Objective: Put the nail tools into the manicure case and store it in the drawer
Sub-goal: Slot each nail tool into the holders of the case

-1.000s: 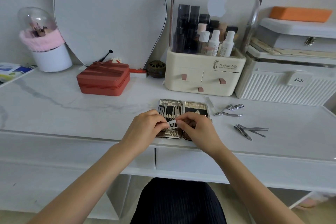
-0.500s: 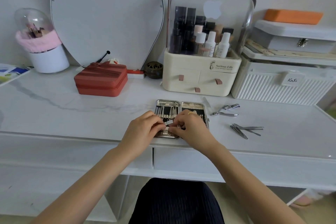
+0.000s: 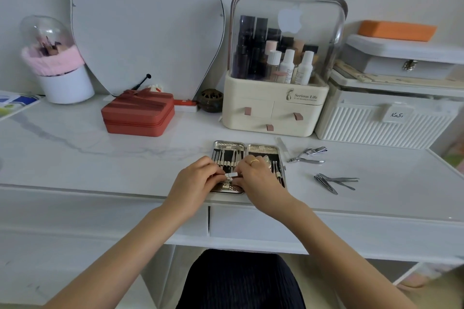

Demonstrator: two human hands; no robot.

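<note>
Taking the manicure case (image 3: 263,149) as the landmark, open flat near the front edge of the white marble-patterned desk (image 3: 100,158): far to its left stands a white pot (image 3: 66,85) with a pink fluffy band and a clear dome, brushes inside. Nearer, still left and behind, sits a closed red zip box (image 3: 138,114). In the case itself, the left half carries a row of slim metal tools in loops, and the right half holds a few more.

The left hand (image 3: 193,183) and right hand (image 3: 258,179) meet over the case's near left half, both pinching one small silver tool (image 3: 231,175) between fingertips; a ring shows on the right hand.

Behind the case, a cream organizer (image 3: 273,108) reads "Serious Life", its clear hood covering bottles above three small drawers. Right of the case, loose nail tools (image 3: 305,155) and clippers (image 3: 334,180) lie on the desk. Farther right, a ribbed white box (image 3: 376,123) bears a tag, "KaSi".
</note>
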